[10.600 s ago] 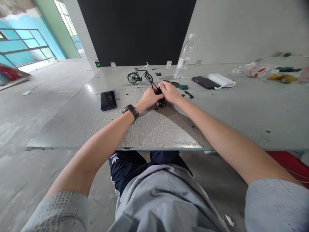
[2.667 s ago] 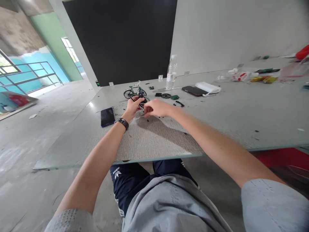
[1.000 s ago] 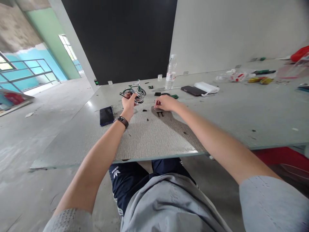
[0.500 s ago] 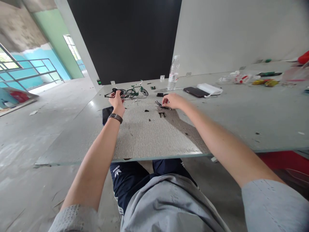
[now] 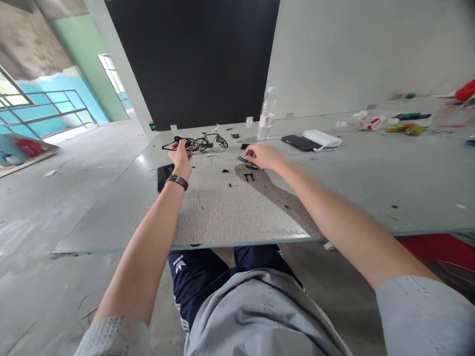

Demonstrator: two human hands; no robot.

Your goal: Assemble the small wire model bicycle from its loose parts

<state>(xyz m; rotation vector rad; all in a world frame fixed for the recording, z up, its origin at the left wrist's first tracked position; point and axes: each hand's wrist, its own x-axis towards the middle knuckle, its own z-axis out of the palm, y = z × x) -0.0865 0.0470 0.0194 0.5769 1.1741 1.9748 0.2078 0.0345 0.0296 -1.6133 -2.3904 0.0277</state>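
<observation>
My left hand, with a dark watch on its wrist, is closed on a small black model bicycle frame with a wheel, held at the far left of the mat. A finished green model bicycle stands just to its right. My right hand rests curled over small dark metal parts on the table; whether it grips any of them is hidden. A small black fork-shaped part lies just in front of it.
A dark phone lies by my left wrist. At the back stand a clear water bottle, a second phone and a white pouch. Packets and tools lie far right. Tiny black bits dot the grey mat.
My left hand carried the black model frame leftwards, from beside my right hand to past the green bicycle. My right hand moved to the loose parts and stays curled over them.
</observation>
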